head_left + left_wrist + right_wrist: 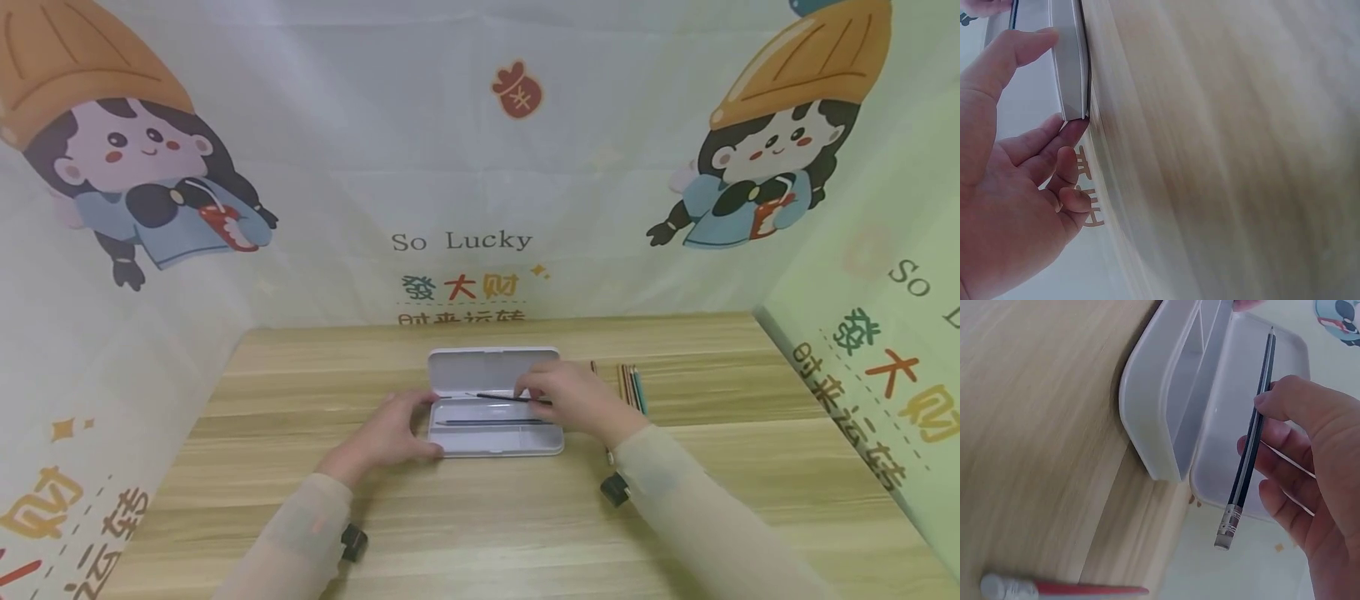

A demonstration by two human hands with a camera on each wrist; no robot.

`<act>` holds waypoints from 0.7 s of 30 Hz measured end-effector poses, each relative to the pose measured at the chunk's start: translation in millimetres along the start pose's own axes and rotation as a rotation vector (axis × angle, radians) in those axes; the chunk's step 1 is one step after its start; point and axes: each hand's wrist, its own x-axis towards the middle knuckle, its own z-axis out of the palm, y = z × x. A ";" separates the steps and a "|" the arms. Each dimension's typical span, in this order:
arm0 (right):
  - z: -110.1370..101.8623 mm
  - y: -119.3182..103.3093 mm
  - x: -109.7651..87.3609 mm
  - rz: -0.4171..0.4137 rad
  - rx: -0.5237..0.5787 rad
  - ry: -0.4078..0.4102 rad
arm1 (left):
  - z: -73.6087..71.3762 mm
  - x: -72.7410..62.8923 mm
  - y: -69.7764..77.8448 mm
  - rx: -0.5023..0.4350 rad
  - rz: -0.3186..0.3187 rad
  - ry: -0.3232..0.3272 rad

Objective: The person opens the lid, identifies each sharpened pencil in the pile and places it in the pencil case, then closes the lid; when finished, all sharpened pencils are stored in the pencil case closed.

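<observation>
A white pencil case [472, 445] lies on the table with its lid [487, 372] raised at the back. My left hand [386, 431] holds its left end; in the left wrist view the thumb [1038, 45] lies over the front rim, other fingers at the corner. My right hand [573, 396] pinches a dark striped pencil [1250, 440] between thumb and fingers above the case, tip to the left. The right wrist view shows its metal ferrule and eraser end. Another dark pencil [487, 422] lies lengthwise in the case.
Several coloured pencils [632, 388] lie right of the case, partly behind my right arm. A red pencil [1091, 590] with a white end rests on the wooden table [480, 533]. Printed cloth walls [337, 167] stand around the table.
</observation>
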 end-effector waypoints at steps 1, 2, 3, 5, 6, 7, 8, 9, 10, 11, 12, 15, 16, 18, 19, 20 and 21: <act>1.3 -0.5 1.4 0.000 0.010 -0.005 | 0.1 0.2 -0.4 -0.001 -0.002 -0.001; 2.5 -1.1 2.8 0.000 0.017 -0.011 | 0.2 0.2 -0.9 0.001 -0.001 0.001; 3.9 -1.6 4.5 0.002 0.029 -0.020 | 0.3 0.1 -1.2 0.001 -0.006 -0.001; 7.5 -2.5 7.4 0.002 0.044 -0.037 | 0.6 -0.4 -1.5 0.000 -0.020 -0.004; 9.5 -2.9 8.9 0.001 0.047 -0.042 | 0.7 -0.9 -1.5 0.002 -0.019 -0.003; 11.5 -3.4 10.3 -0.002 0.047 -0.047 | 0.7 -1.4 -1.3 -0.001 -0.027 -0.004; 13.6 -3.7 11.8 -0.006 0.045 -0.050 | 0.7 -1.8 -1.1 0.000 -0.030 -0.004; 15.4 -4.3 13.3 -0.012 0.046 -0.050 | 0.9 -2.2 -0.8 -0.002 -0.037 -0.005; 17.1 -5.0 14.6 -0.020 0.038 -0.047 | 0.9 -2.6 -0.4 -0.001 -0.037 -0.004; 18.7 -5.6 16.1 -0.025 0.036 -0.046 | 1.1 -2.9 -0.3 0.000 -0.034 -0.002; 20.1 -6.3 17.4 -0.032 0.036 -0.043 | 1.4 -3.0 -0.3 0.000 -0.034 -0.001; 23.1 -8.2 21.1 -0.042 0.050 -0.054 | 1.6 -2.9 0.0 -0.004 -0.037 0.004; 23.7 -8.7 22.1 -0.038 0.057 -0.063 | 1.5 -2.9 0.5 -0.008 -0.037 0.005; 24.4 -9.6 23.5 -0.022 0.064 -0.080 | 1.3 -2.5 0.8 -0.013 -0.038 0.006; 24.6 -9.8 24.0 -0.015 0.061 -0.086 | 1.0 -2.4 1.2 -0.014 -0.038 0.006; 25.0 -10.1 24.4 -0.007 0.057 -0.091 | 0.9 -2.2 1.5 -0.015 -0.040 0.006; 25.2 -10.4 24.9 -0.002 0.049 -0.094 | 0.8 -2.2 1.6 -0.015 -0.039 0.005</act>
